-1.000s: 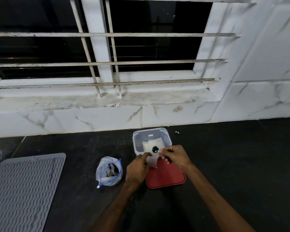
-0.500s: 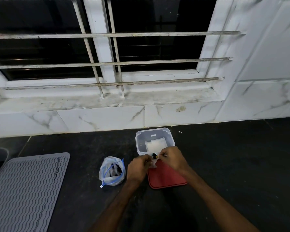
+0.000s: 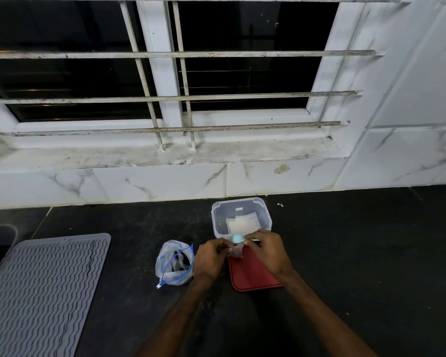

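Risk, spill: I judge the main hazard to be the small pouch (image 3: 237,252) folding shut while the pale blue scoop (image 3: 236,238) is at its mouth; the film looks limp, so a slack pinch on either side could let the opening collapse; whatever is being loaded would then drop onto the red lid (image 3: 252,276) or the dark counter (image 3: 358,253)
Risk, scoop: its bowl sits right at the pouch's top edge; a small twist of the wrist could empty it outside the mouth; I cannot see what, if anything, lies in the bowl
Risk, neighbours: the clear tub (image 3: 242,200) stands just behind the knuckles, so a forward nudge could shove it; the zip bag (image 3: 174,264) with the blue strip sits near the left wrist and could be knocked over by a sideways pull
Left hand: (image 3: 211,256) fingers curled, pinching the pouch's left edge
Right hand: (image 3: 267,252) curled round the scoop's handle at the pouch's right edge; whether it also pinches the film I cannot tell
Pouch, place: held up between both hands, over the far end of the red lid, just in front of the tub
Pouch, look: small, translucent, greyish, crumpled; mostly hidden by fingers; contents not readable
Tub, contents: a flat white packet (image 3: 242,224) leaning inside
Off to the side: a ribbed grey mat (image 3: 41,292) at the left, well apart
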Demonstrator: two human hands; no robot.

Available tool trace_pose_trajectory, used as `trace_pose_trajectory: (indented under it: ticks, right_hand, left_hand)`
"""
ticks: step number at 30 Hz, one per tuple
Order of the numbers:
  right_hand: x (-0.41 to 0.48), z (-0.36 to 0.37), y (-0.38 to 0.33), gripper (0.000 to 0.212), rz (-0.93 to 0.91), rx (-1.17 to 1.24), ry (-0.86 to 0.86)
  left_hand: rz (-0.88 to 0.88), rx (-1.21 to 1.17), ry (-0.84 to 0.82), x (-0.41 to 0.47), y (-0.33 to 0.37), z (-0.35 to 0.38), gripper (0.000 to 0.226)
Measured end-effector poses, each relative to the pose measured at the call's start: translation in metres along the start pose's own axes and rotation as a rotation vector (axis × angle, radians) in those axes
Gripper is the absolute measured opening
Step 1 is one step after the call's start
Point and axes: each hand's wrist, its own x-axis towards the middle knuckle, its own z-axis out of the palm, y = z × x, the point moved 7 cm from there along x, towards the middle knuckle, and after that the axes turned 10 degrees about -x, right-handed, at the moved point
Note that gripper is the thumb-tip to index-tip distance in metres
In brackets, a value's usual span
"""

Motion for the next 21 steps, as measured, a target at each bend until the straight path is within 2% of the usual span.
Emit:
trace_pose_trajectory:
  ticks: [5, 13, 21]
  right_hand:
    - [-0.003, 0.000, 0.006, 0.012, 0.097, 0.106, 0.067]
    - [-0.006, 0.004, 0.011, 0.007, 0.191, 0.253, 0.055]
    - [-0.011, 0.014, 0.024, 0.011, 0.436, 0.608, -0.027]
  left_hand:
    - [-0.009, -0.020, -0.010, -0.004, -0.001, -0.001, 0.011]
    - [-0.037, -0.045, 0.026, -0.002, -0.004, -0.004, 0.007]
    - [-0.013, -0.048, 0.027, -0.003, -0.006, -0.004, 0.007]
